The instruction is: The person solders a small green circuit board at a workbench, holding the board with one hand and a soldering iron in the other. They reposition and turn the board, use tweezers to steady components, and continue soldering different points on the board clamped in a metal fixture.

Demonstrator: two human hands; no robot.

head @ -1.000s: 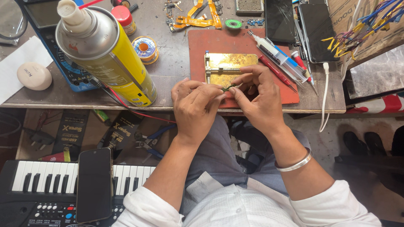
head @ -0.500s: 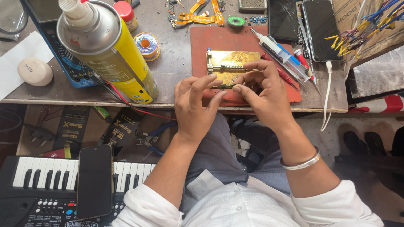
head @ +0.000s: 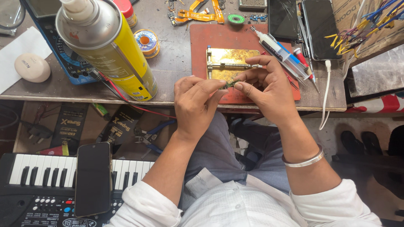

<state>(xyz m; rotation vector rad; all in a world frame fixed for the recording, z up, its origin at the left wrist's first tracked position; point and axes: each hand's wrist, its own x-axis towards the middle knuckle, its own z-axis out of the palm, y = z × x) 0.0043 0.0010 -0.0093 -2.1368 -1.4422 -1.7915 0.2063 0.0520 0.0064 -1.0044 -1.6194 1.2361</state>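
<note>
Far left on the workbench [head: 176, 63] sat a pale oval case [head: 32, 67], then a blue multimeter [head: 63, 50] and a tall yellow spray can [head: 110, 44], a solder spool [head: 147, 42] just beside it. Below the bench edge, a dark phone [head: 93, 178] lay across a small keyboard [head: 38, 185]. Left hand [head: 196, 104] was raised at the bench edge, fingertips pinching one end of a small green part [head: 231, 83]; right hand [head: 269, 86] pinched the other end. The part looked thin, narrow and dark green, possibly a circuit strip, too small to tell. It was held over the near edge of a red mat [head: 210, 38], just before a gold metal holder [head: 229, 63]. Syringe tubes [head: 280, 51] lay to the right.
</note>
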